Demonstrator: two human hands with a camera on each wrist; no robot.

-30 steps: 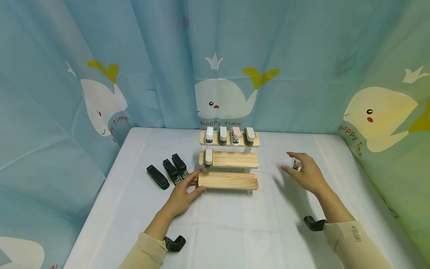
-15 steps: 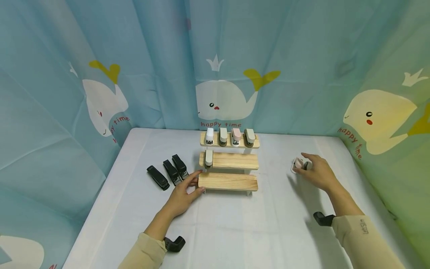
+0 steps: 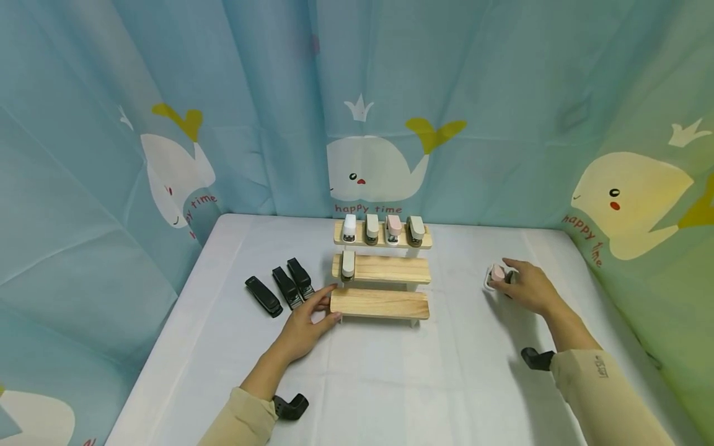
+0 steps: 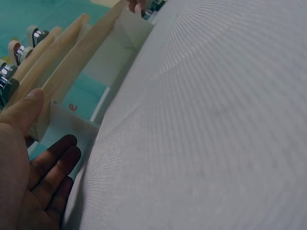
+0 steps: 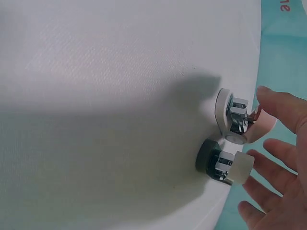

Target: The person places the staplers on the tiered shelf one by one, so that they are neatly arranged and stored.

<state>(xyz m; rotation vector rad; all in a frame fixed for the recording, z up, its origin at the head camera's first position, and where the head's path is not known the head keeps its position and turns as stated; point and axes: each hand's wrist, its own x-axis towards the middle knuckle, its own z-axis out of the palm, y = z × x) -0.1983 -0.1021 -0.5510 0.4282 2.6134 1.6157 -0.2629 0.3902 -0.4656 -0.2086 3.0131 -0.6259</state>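
My left hand (image 3: 304, 325) grips the left end of the lowest board of a three-tier wooden display stand (image 3: 385, 303), thumb at its front corner, a finger behind. In the left wrist view the other fingers of this hand (image 4: 53, 167) hang loosely below the board. On the right, my right hand (image 3: 530, 288) holds a small pink stapler (image 5: 261, 127) with a white base, thumb and index finger on either side. A cream stapler (image 5: 242, 167) with a dark green base stands right beside it, close to the other fingertips.
A white stapler (image 3: 349, 229), a cream stapler (image 3: 372, 229), a pink stapler (image 3: 393, 229) and another cream stapler (image 3: 415, 230) line the top tier. One more cream stapler (image 3: 348, 265) sits on the middle tier. Several black staplers (image 3: 264, 296) lie left of the stand.
My right hand has moved slightly right and come around the pink stapler, which has turned so its pink top shows. The left hand has stayed at the stand.
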